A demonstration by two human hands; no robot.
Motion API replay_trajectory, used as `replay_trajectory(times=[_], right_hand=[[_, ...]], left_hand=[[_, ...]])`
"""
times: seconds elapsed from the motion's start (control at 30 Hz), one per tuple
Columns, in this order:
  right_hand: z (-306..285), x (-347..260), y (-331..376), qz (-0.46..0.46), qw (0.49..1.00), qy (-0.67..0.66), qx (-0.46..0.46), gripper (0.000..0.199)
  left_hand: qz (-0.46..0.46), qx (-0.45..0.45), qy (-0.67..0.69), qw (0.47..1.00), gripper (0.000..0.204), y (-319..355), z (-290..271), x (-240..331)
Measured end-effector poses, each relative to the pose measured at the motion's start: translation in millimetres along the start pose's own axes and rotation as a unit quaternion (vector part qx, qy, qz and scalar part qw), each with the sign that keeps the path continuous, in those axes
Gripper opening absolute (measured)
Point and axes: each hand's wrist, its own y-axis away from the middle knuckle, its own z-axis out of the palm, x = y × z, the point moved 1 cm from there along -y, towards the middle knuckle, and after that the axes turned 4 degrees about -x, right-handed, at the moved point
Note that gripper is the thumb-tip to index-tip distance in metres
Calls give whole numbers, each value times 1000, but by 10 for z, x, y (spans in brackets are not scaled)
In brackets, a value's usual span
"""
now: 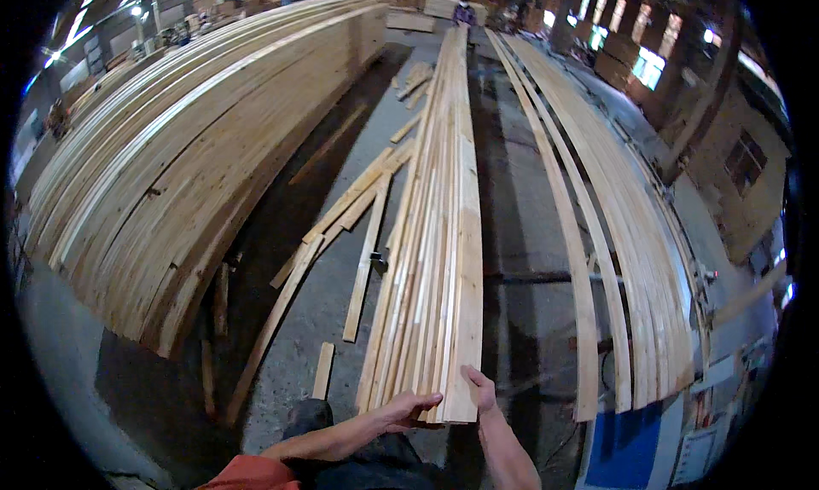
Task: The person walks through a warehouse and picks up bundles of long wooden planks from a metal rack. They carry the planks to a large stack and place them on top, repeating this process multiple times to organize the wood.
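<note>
Board stack [437, 260] sits dead ahead, long axis running away from both hands. Right hand [483, 391] grasps its near end's right edge; left hand [406, 410] grips same end, thumb on top. Neither clearly nearer.

Two hands [406, 408], one central bundle of boards [437, 260], one large left-side stack [196, 157], one distant person [463, 16], one blue panel [625, 452]

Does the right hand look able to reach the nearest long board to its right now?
Probably yes: only an open gap shows between the right hand and that long board, though it would first have to release the wide board it holds.
</note>
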Motion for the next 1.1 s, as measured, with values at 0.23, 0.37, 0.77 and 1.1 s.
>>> replay_trajectory(times=[0.23, 0.37, 0.77, 1.1], right_hand=[[2208, 108, 190, -57, 990, 131, -19, 41], [3426, 425, 203, -11, 994, 41, -101, 52], [7023, 1829, 65, -55, 936, 11, -347, 77], [9026, 3147, -794, -3, 901, 10, -435, 81]], left_hand=[[131, -17, 114, 985, 42, 1404, -719, 284], [273, -7, 135, 953, 36, 2313, -1208, 82], [519, 132, -4, 845, 46, 5488, -2750, 928], [690, 334, -191, 613, 31, 7163, -4345, 1329]])
